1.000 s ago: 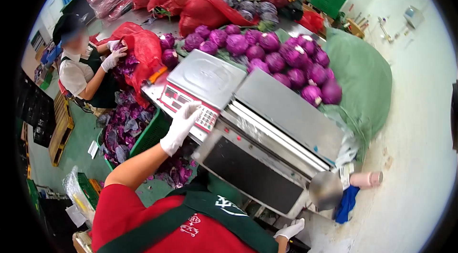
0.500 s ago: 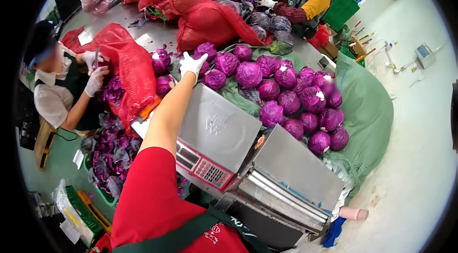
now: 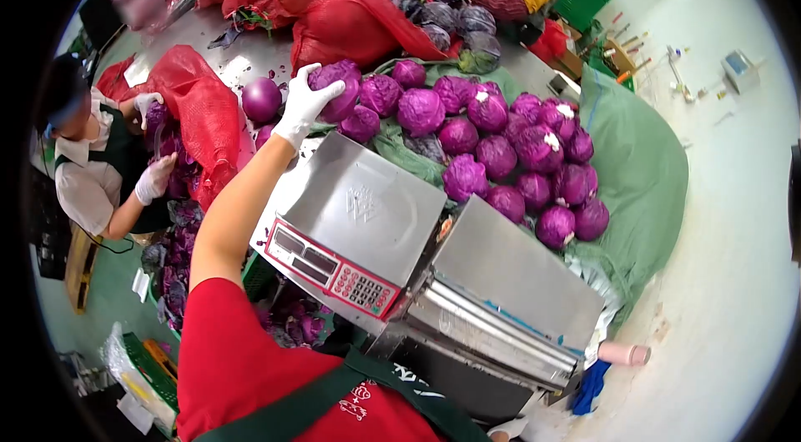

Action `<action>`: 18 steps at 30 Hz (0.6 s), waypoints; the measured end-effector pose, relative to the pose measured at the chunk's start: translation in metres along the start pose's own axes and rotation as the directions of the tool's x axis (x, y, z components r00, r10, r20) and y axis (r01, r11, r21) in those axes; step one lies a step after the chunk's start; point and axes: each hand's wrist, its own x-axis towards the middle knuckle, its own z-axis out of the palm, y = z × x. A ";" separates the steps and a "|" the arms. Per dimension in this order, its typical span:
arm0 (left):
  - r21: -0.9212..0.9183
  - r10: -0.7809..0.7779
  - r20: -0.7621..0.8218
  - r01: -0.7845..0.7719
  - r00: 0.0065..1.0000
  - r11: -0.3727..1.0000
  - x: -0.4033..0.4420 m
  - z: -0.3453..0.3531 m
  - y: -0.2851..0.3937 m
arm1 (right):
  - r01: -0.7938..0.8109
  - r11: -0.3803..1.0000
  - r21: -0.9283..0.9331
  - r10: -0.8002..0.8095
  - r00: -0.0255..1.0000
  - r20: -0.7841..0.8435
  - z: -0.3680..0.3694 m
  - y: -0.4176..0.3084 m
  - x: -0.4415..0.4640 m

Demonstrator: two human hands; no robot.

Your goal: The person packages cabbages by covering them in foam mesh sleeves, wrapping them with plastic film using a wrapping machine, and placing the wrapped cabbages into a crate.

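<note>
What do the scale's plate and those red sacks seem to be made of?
The scale's plate looks like satin-finished metal, probably stainless steel, from its soft grey sheen. The red sacks look like thin, slightly shiny plastic mesh, from their loose folds, though woven cloth is possible.

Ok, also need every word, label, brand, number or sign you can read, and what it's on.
"+": white print on the red short-sleeved shirt; no words readable beside it.
White lettering on the dark green apron: too blurred.
Embossed W-like mark on the grey metal scale platform: can't confirm a letter.
Red-and-white scale panel: keys and displays too small to read.
</note>
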 end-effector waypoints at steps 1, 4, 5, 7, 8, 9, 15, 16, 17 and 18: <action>-0.134 -0.012 0.180 0.037 0.984 0.990 -0.026 -0.006 0.031 | 0.000 0.985 0.174 -0.014 0.997 0.077 -0.008 0.022 0.029; 0.082 0.264 0.258 -0.294 0.929 0.952 -0.088 -0.005 0.052 | -0.080 0.971 0.226 0.039 0.983 0.180 -0.010 0.025 0.032; 0.120 0.250 0.348 -0.307 0.904 0.944 -0.111 -0.004 0.073 | -0.105 0.981 0.166 0.072 0.979 0.193 -0.002 0.010 0.013; 0.060 0.195 0.423 -0.243 0.885 0.968 -0.146 0.004 0.080 | -0.011 0.983 0.183 -0.011 0.993 0.120 -0.012 0.035 0.041; 0.082 0.208 0.429 -0.267 0.879 0.960 -0.158 0.008 0.078 | 0.044 0.997 0.065 -0.047 0.998 0.041 -0.007 0.015 0.012; 0.185 0.188 0.426 -0.289 0.885 0.939 -0.163 0.010 0.064 | 0.161 0.986 -0.047 -0.161 0.987 0.008 -0.012 0.028 0.020; 0.379 0.212 0.492 -0.427 0.844 0.821 -0.163 0.018 0.027 | 0.244 0.958 -0.148 -0.223 0.964 0.145 -0.032 0.001 0.033; 0.457 0.258 0.440 -0.462 0.860 0.760 -0.165 0.017 0.029 | 0.400 0.901 -0.167 -0.383 0.915 0.124 -0.032 -0.016 0.039; 0.435 0.255 0.439 -0.452 0.862 0.779 -0.162 0.017 0.027 | 0.526 0.783 -0.334 -0.514 0.848 0.130 -0.032 -0.044 0.045; 0.418 0.252 0.435 -0.442 0.864 0.794 -0.156 0.015 0.023 | 0.748 0.596 -0.291 -0.724 0.658 0.208 -0.030 -0.065 0.062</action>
